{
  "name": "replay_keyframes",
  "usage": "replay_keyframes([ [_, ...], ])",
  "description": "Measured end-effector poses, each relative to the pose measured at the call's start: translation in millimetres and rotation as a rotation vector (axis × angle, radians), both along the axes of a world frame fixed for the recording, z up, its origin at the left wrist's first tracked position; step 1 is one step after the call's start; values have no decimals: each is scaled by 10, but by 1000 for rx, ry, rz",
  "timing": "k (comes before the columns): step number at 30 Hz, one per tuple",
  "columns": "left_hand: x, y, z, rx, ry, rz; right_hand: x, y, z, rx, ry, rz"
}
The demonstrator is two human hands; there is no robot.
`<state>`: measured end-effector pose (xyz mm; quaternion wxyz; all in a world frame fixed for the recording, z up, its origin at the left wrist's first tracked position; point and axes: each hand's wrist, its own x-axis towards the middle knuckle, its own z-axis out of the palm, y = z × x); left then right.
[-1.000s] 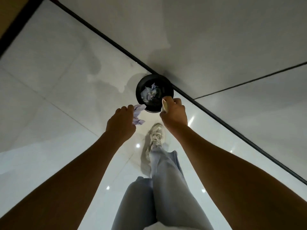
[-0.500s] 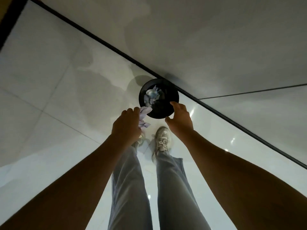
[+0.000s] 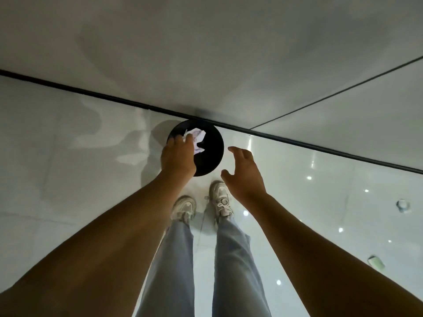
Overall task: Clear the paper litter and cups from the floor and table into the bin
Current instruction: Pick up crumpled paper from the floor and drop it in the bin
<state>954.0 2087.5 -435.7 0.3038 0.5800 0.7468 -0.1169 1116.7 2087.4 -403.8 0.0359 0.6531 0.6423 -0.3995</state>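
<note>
A round black bin (image 3: 211, 154) stands on the glossy white floor against the wall. My left hand (image 3: 177, 156) is over the bin's left half and grips a crumpled white paper (image 3: 198, 140), which sticks out past my fingertips above the bin's opening. What lies inside the bin is hidden by the hand and paper. Just right of the bin's rim, my right hand (image 3: 243, 172) hangs with its fingers spread and holds nothing.
A black skirting strip (image 3: 91, 91) runs along the foot of the wall behind the bin, and a wall corner lies at the right. My two sneakers (image 3: 219, 197) stand just before the bin. A small pale object (image 3: 402, 205) and a greenish one (image 3: 375, 261) lie on the floor at right.
I stepped up to the bin. My left hand moved from the rim to over the opening with the paper. My right hand drew back from the rim and spread open, the white object gone from it.
</note>
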Motion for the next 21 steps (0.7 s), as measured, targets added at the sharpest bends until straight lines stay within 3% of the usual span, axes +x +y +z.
replay_keyframes([
  [5,1,-92,147,-53,-86,-103,67,-66,107,-49,-20,-95],
  [11,166,-293,528,47,-80,-329,194,-279,319,-44,-17,-195],
  [21,1182,-327,910,41,83,-838,1064,-959,586,-38,-65,-486],
])
